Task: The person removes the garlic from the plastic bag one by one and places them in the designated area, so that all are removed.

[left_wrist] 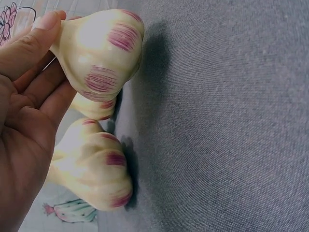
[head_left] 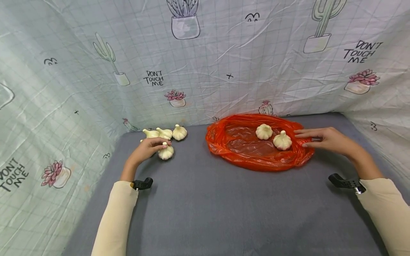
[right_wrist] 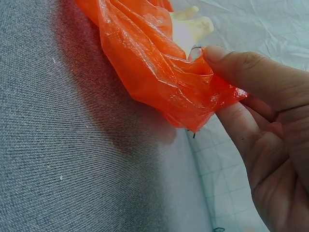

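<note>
Resting on: the left hand (head_left: 145,149) lies on a garlic bulb (head_left: 166,153) at the front of a small group on the grey cloth surface (head_left: 205,206).
Left fingers: in the left wrist view the thumb tip presses the top of the bulb (left_wrist: 99,53) and the fingers (left_wrist: 36,89) curl in behind it, so the bulb is cupped between thumb and fingers.
Beyond the left fingertips: three more loose garlic bulbs (head_left: 163,133) lie close together, just past the held one and near the back drape; two of them show under the held bulb in the wrist view, one bulb (left_wrist: 94,169) with purple streaks.
Right hand: the right hand (head_left: 323,139) lies at the right edge of the orange plastic bag (head_left: 243,149).
Right fingers: they are held nearly straight and close together; in the right wrist view the thumb tip (right_wrist: 227,60) touches the crumpled rim of the bag (right_wrist: 159,72), with the other fingers under the plastic. Whether the rim is truly pinched I cannot tell.
Container: the bag lies flat and spread wide open on the surface, its rim rolled up into a low wall.
Contents: two garlic bulbs lie inside, one bulb (head_left: 264,132) toward the middle, the other bulb (head_left: 282,140) just beside the right fingertips.
Surroundings: a pale drape printed with cacti (head_left: 109,71) closes in the back and sides.
</note>
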A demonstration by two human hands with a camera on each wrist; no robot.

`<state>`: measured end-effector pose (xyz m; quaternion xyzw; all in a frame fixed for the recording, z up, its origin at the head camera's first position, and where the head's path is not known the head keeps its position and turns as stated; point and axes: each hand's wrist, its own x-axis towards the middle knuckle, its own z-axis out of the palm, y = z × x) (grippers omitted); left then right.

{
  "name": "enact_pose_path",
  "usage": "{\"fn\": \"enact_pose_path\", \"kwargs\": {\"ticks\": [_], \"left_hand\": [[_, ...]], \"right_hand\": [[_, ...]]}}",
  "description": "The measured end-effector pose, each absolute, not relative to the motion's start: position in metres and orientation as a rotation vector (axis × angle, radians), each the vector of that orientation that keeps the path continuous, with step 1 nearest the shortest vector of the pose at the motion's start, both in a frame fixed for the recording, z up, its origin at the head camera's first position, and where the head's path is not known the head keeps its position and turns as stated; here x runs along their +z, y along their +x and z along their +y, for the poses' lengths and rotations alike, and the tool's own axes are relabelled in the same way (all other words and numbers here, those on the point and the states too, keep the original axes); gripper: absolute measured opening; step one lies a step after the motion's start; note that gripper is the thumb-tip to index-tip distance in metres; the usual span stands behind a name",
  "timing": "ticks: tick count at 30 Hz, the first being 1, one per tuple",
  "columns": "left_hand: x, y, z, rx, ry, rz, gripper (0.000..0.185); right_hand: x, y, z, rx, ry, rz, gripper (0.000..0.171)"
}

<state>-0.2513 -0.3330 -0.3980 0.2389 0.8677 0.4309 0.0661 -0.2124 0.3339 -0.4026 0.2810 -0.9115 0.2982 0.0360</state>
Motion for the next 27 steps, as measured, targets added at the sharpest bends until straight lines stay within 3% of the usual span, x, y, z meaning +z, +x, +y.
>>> {"fn": "enact_pose_path", "kwargs": {"ticks": [27], "left_hand": [[-0.383, -0.262, -0.346, 1.112, 0.613, 2.741, 0.027]], "right_hand": [[-0.401, -0.213, 0.331, 0.972, 0.802, -2.791, 0.035]]}}
